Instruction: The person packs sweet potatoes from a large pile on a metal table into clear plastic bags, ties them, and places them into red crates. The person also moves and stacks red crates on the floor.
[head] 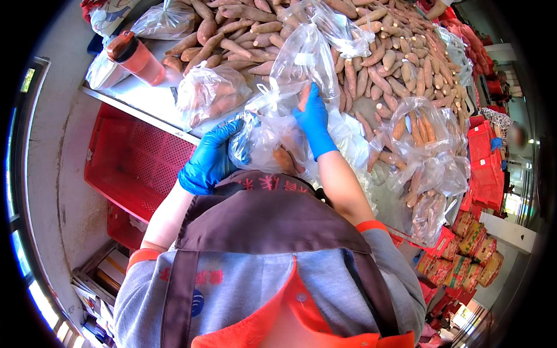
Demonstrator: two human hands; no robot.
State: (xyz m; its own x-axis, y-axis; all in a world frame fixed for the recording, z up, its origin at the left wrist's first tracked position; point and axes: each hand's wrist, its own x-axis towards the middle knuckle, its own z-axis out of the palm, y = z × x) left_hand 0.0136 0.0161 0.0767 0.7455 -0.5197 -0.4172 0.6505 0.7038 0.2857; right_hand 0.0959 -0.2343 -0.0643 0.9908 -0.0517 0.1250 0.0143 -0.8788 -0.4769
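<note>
My left hand (216,154), in a blue glove, grips the side of a clear plastic bag (265,141) with sweet potatoes low inside it. A sweet potato (304,96) is held in my right hand (314,117), also blue-gloved, over the bag's right side. Just beyond stands a knotted clear bag (304,56). To the left lies another filled bag of sweet potatoes (213,93). A large heap of loose sweet potatoes (391,65) covers the far and right parts of the metal table (139,104).
A red-lidded bottle (139,61) stands at the table's left. Below that edge is a red plastic crate (135,161). Several filled bags (428,213) lie at the right. Cardboard boxes (472,239) are stacked beyond. Part of another person's arm (436,9) shows at the far right.
</note>
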